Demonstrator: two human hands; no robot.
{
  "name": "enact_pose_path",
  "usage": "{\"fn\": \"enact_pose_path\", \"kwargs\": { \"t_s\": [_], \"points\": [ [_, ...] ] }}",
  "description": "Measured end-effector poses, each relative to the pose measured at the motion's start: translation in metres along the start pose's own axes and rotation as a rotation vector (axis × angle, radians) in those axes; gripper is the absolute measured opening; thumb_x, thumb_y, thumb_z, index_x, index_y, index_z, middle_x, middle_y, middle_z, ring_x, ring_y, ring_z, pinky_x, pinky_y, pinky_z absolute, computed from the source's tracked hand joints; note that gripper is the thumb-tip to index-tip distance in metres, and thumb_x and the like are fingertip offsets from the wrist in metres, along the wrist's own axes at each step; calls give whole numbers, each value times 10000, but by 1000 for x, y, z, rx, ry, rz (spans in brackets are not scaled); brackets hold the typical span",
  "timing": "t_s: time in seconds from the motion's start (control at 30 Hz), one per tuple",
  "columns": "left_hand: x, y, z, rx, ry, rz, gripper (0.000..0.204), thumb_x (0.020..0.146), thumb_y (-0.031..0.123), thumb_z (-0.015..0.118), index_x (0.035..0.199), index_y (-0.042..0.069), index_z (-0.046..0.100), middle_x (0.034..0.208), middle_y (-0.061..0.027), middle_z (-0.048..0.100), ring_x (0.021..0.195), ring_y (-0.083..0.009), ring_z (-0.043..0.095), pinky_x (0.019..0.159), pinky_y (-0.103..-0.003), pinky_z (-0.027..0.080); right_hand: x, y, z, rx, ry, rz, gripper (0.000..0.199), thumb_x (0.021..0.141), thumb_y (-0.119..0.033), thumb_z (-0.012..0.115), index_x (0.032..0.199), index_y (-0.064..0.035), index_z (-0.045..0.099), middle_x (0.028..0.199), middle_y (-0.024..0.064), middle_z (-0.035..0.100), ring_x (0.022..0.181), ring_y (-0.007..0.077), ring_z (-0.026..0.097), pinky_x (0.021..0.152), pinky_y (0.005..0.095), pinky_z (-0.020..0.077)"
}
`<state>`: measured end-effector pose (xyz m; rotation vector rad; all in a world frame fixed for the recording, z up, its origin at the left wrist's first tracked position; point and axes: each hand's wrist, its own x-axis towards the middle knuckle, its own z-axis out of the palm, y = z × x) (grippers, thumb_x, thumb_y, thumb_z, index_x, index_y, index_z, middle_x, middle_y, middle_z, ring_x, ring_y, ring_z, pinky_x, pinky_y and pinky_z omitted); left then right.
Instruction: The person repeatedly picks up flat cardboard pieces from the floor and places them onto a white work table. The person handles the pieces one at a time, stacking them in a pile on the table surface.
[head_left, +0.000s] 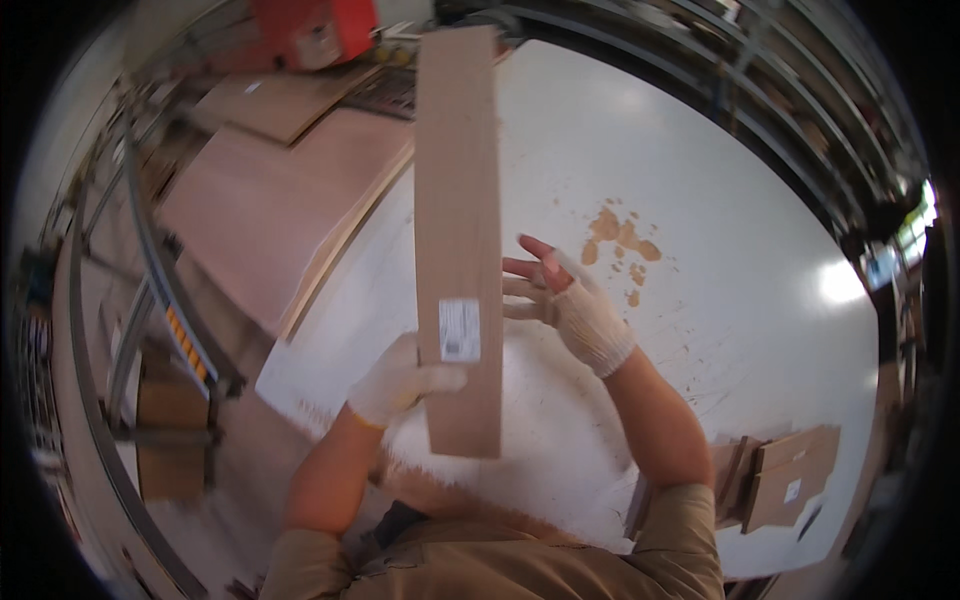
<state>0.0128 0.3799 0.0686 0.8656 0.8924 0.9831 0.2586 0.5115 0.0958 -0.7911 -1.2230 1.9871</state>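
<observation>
A long, narrow wooden board (pixel 457 190) stands out in front of me, pointing away across the table. Near its close end is a white printed label (pixel 459 330). My left hand (pixel 395 385), in a pale knitted glove, grips the board's left edge, its thumb lying over the face just below the label; the other fingers are hidden behind the wood. Beside the board's right edge, my right hand (pixel 580 310) has its fingers spread and holds nothing. Its glove leaves some fingertips bare. Whether those fingertips touch the board, I cannot tell.
Under the board is a white table (pixel 740 230) with tan stains (pixel 622 238). Several labelled wooden pieces (pixel 790 475) lie at its near right. To the left are large pinkish sheets (pixel 280 200), a metal rail frame (pixel 165 290) and a red machine (pixel 315 30).
</observation>
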Motion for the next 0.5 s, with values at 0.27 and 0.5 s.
{"fn": "enact_pose_path", "kwargs": {
  "t_s": [0.27,0.5],
  "points": [
    [-240,-34,54,592,700,-47,645,812,436,820,1304,62,633,1158,-192,756,1091,-341,723,922,-455,555,-10,83,146,319,-320,218,572,1040,-426,611,1441,-22,561,1359,167,670,1242,328,672,1056,517,577],
    [-424,-110,211,896,1595,-471,1106,733,425,885,1655,198,317,1398,-190,553,1255,-436,584,1073,-520,477,-120,212,357,84,-676,482,900,956,-478,781,1602,-16,358,1505,101,563,1342,322,577,1203,455,418]
  ]
}}
